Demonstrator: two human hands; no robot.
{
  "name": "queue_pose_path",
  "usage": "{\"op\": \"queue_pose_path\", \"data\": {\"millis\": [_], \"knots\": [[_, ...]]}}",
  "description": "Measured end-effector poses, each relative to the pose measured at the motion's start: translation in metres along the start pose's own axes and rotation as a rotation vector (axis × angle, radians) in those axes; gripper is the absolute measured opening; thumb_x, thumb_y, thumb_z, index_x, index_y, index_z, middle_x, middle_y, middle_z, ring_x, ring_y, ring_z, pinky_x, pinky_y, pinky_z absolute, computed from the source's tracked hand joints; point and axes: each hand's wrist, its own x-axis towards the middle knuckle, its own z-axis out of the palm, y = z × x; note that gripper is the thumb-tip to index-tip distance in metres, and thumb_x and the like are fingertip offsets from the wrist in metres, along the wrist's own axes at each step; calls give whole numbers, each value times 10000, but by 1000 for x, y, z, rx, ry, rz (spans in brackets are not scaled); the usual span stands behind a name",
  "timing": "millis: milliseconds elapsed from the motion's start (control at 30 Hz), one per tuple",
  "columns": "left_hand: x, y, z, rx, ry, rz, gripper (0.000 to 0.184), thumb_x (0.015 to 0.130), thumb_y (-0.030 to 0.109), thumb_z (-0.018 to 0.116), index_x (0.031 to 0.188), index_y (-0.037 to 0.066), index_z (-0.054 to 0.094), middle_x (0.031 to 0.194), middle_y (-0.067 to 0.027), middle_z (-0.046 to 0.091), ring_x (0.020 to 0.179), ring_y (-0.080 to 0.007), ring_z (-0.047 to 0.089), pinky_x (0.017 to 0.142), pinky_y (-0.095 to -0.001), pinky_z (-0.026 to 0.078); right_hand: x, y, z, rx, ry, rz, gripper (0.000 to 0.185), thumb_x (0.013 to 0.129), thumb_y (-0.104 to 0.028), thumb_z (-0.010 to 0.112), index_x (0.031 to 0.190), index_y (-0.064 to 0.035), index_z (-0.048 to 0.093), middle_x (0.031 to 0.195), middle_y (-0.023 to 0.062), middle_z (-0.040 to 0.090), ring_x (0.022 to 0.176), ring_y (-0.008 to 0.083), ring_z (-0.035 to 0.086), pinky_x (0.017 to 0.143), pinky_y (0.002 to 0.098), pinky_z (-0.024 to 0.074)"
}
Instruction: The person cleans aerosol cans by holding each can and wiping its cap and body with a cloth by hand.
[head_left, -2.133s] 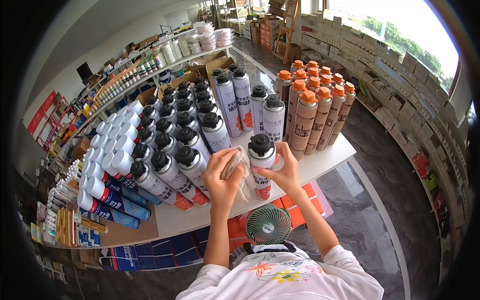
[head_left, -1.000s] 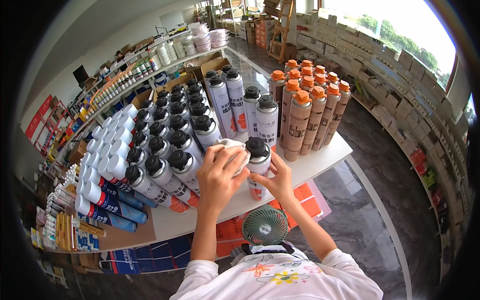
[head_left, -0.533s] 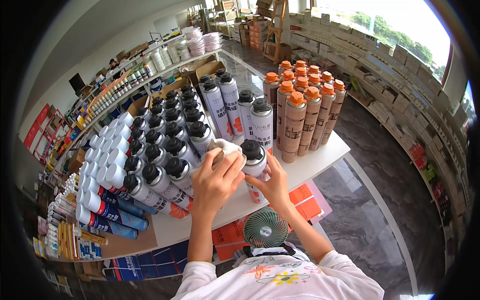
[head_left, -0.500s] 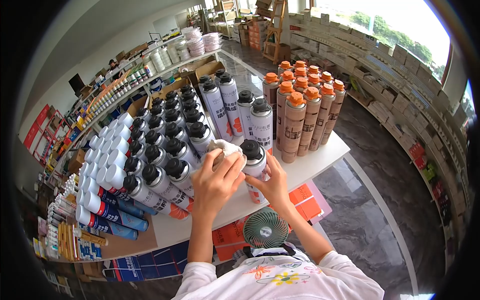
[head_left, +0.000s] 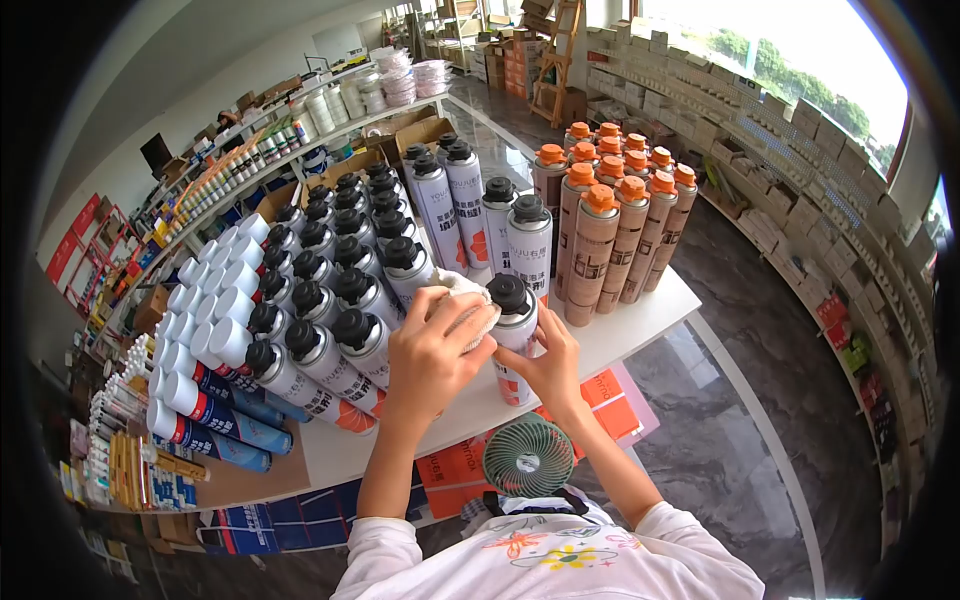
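Note:
My left hand (head_left: 440, 345) is closed on a crumpled whitish cloth (head_left: 468, 300), held close to the left side of a spray can. That can (head_left: 515, 340), white with a black cap, stands upright near the table's front edge. Wrapped around its right side is my right hand (head_left: 545, 358). Just behind it stand more white cans with black caps (head_left: 528, 245). To the left, beyond my left hand, are rows of the same black-capped cans (head_left: 355, 335).
Brown cans with orange caps (head_left: 597, 255) stand in a group at the right of the white table (head_left: 640, 318). White-capped blue cans (head_left: 215, 435) fill the left end. A green fan (head_left: 528, 458) sits against my body, below the table edge. Shelves of boxes (head_left: 770, 200) line the window side.
The view has shifted slightly. My left hand and the cloth have turned a little against the can, while my right hand keeps its hold.

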Motion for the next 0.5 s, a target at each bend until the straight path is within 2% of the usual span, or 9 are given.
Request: {"op": "queue_pose_path", "data": {"millis": [67,167,233,333,500], "knots": [[-3,-5,6,-152,42,-130,271,672,28,735,942,6,745,1007,-64,699,868,-257,629,751,-380,546,-1,-1,-1,-32,-1,-7,725,710,-124,883,1348,-16,555,1153,155,647,1036,278,665,877,376,536],[-7,-3,12,-118,50,-230,252,692,79,766,941,39,754,1010,-29,703,895,-244,643,728,-367,569,0,0,1,-18,-1,4,724,714,-118,878,1351,-8,551,1162,160,650,1047,284,669,876,376,540],[-10,0,13,-61,51,-199,275,694,90,777,963,41,750,1027,-17,688,915,-238,635,718,-362,572,-1,0,2,-26,5,10,724,715,-114,876,1352,-3,549,1168,163,650,1053,285,669,879,375,541],[-10,3,7,200,13,75,344,686,107,791,1022,57,737,1098,21,650,1005,-234,618,722,-330,590,-1,-1,2,-33,17,7,727,718,-107,870,1355,10,542,1177,172,649,1055,288,670,883,374,541],[-13,4,6,209,-41,275,329,692,96,766,1019,73,742,1100,39,655,1033,-245,616,738,-324,594,-2,11,6,-32,22,-9,742,724,-100,860,1372,32,523,1197,196,643,1059,301,670,900,379,537]]}}
